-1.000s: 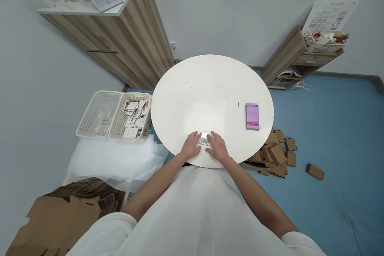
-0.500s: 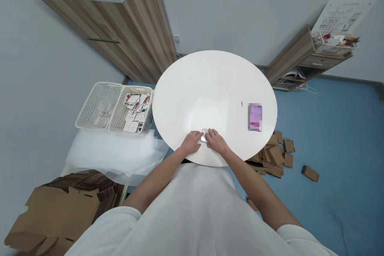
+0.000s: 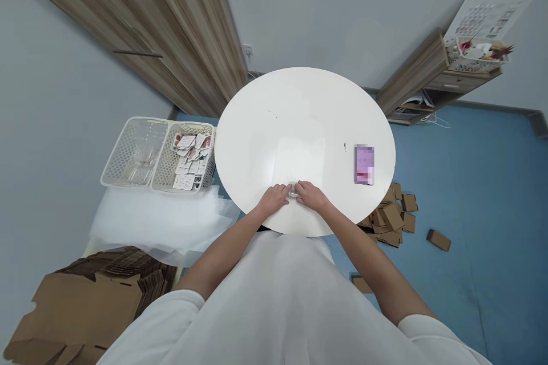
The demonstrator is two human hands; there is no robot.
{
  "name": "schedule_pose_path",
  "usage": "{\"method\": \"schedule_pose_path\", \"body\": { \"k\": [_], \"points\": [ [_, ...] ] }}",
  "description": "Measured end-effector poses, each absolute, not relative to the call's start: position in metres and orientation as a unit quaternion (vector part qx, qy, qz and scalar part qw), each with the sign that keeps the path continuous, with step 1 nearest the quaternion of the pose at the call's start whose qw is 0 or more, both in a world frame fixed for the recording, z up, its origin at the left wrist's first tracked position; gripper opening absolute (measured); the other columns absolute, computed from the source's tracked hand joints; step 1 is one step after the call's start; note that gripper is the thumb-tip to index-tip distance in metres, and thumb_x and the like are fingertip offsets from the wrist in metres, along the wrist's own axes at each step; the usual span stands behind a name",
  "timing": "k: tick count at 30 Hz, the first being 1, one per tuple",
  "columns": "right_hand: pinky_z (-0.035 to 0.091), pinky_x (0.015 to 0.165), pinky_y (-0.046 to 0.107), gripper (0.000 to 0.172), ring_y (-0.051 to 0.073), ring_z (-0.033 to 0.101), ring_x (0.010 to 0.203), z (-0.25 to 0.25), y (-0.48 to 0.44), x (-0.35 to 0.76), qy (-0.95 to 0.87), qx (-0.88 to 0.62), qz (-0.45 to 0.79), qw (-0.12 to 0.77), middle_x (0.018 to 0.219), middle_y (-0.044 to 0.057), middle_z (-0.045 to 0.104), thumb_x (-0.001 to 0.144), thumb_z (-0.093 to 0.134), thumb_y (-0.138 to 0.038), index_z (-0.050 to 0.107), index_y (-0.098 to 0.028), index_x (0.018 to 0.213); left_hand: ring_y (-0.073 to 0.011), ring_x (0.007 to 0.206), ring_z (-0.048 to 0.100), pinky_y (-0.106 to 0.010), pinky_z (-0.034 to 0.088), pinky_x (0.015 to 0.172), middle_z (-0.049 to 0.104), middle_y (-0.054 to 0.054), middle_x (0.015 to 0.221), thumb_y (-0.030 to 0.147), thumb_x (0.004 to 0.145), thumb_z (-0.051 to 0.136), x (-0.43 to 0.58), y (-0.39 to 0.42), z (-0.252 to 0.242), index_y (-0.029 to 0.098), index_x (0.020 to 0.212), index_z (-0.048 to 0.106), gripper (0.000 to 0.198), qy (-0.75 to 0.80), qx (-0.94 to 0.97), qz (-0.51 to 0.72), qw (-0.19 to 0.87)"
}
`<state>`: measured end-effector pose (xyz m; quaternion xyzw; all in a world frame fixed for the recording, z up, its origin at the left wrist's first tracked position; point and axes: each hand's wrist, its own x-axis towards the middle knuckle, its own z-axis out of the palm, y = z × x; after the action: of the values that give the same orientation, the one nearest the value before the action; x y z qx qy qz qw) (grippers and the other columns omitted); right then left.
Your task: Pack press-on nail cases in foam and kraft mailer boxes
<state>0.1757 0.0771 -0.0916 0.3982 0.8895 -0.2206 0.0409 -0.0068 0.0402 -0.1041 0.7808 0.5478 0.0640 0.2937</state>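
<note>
A small clear item (image 3: 293,190) lies near the front edge of the round white table (image 3: 299,97), between my two hands. My left hand (image 3: 274,199) has its fingers closed on the item's left side. From the right, my right hand (image 3: 311,195) grips the other side. A faint, pale, sheet-like rectangle (image 3: 300,154) shows on the table just beyond the hands; whether it is film or a reflection is unclear. The item's details are too small to make out.
A purple pixelated object (image 3: 364,165) lies at the table's right. Left are a basket of cards (image 3: 184,159), a basket of clear containers (image 3: 137,154), translucent sheets (image 3: 158,217) and flat cardboard (image 3: 85,308). Small brown boxes (image 3: 391,217) lie on the floor at right.
The view has shifted slightly. Both hands remain on the clear item, which now looks turned or tilted differently between the fingers.
</note>
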Motion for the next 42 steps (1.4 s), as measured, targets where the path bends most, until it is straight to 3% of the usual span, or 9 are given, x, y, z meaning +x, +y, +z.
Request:
{"method": "schedule_pose_path", "body": {
  "k": [7,10,14,19,23,27,32,38,42],
  "points": [
    [0.033,0.093,0.046,0.048,0.032,0.036,0.112,-0.095,0.062,0.177,0.907,0.371,-0.2,0.003,0.12,0.016,0.042,0.072,0.057,-0.035,0.041,-0.014,0.113,-0.0245,0.103,0.046,-0.033,0.034,0.081,0.053,-0.01,0.11,0.03,0.08,0.05,-0.009,0.038,-0.11,0.023,0.121,0.039,0.043,0.527,0.804,0.041,0.272],
    [0.032,0.093,0.045,0.038,0.031,0.038,0.11,-0.097,0.061,0.173,0.907,0.378,-0.185,0.01,0.117,0.017,0.044,0.078,0.048,-0.024,0.042,-0.014,0.113,-0.0246,0.104,0.045,-0.034,0.034,0.082,0.052,-0.01,0.112,0.028,0.081,0.048,-0.009,0.037,-0.109,0.023,0.122,0.037,0.043,0.527,0.803,0.047,0.275],
    [0.04,0.081,0.038,0.032,0.027,0.046,0.099,-0.096,0.068,0.169,0.894,0.408,-0.179,0.048,0.107,0.016,0.051,0.079,0.035,-0.007,0.046,-0.015,0.108,-0.0249,0.104,0.044,-0.035,0.032,0.084,0.051,-0.01,0.114,0.031,0.08,0.047,-0.009,0.037,-0.103,0.023,0.126,0.034,0.048,0.532,0.793,0.051,0.293],
    [0.042,0.062,0.029,0.029,0.022,0.052,0.085,-0.087,0.078,0.172,0.884,0.406,-0.218,0.08,0.094,0.01,0.056,0.077,0.039,-0.008,0.047,-0.02,0.103,-0.0279,0.101,0.045,-0.036,0.03,0.085,0.052,-0.013,0.108,0.041,0.072,0.057,-0.006,0.039,-0.098,0.02,0.133,0.023,0.073,0.551,0.782,0.048,0.287],
    [0.042,0.059,0.027,0.023,0.018,0.054,0.08,-0.08,0.078,0.18,0.882,0.387,-0.262,0.064,0.095,0.007,0.055,0.078,0.041,-0.015,0.046,-0.02,0.1,-0.0259,0.095,0.049,-0.036,0.029,0.083,0.053,-0.011,0.102,0.029,0.078,0.048,-0.002,0.041,-0.098,0.021,0.134,0.022,0.062,0.554,0.787,0.053,0.266],
    [0.045,0.07,0.03,0.029,0.019,0.052,0.096,-0.08,0.071,0.188,0.869,0.387,-0.307,0.015,0.113,0.009,0.048,0.077,0.045,-0.02,0.044,-0.019,0.106,-0.0227,0.091,0.052,-0.035,0.03,0.081,0.055,-0.01,0.101,0.012,0.08,0.033,-0.003,0.04,-0.096,0.023,0.132,0.026,0.054,0.548,0.795,0.056,0.254],
    [0.043,0.086,0.035,0.036,0.022,0.038,0.118,-0.082,0.065,0.188,0.862,0.39,-0.321,-0.04,0.127,0.012,0.038,0.08,0.043,-0.029,0.041,-0.019,0.114,-0.0228,0.089,0.053,-0.036,0.03,0.081,0.056,-0.01,0.098,0.014,0.078,0.037,-0.005,0.037,-0.091,0.022,0.129,0.033,0.052,0.529,0.808,0.055,0.254],
    [0.041,0.089,0.039,0.068,0.029,0.027,0.125,-0.093,0.054,0.188,0.876,0.392,-0.274,-0.072,0.134,0.015,0.029,0.071,0.058,-0.04,0.029,-0.016,0.127,-0.0202,0.082,0.054,-0.033,0.031,0.076,0.059,-0.007,0.085,0.018,0.084,0.033,-0.006,0.034,-0.095,0.022,0.125,0.037,0.041,0.528,0.821,0.034,0.214],
    [0.047,0.077,0.034,0.036,0.022,0.047,0.107,-0.103,0.045,0.192,0.873,0.439,-0.193,-0.092,0.117,0.012,0.048,0.081,0.039,-0.016,0.042,-0.018,0.117,-0.0185,0.083,0.053,-0.033,0.031,0.075,0.06,-0.006,0.09,0.012,0.084,0.031,-0.008,0.032,-0.094,0.021,0.124,0.036,0.041,0.52,0.84,0.005,0.155]
  ]
}}
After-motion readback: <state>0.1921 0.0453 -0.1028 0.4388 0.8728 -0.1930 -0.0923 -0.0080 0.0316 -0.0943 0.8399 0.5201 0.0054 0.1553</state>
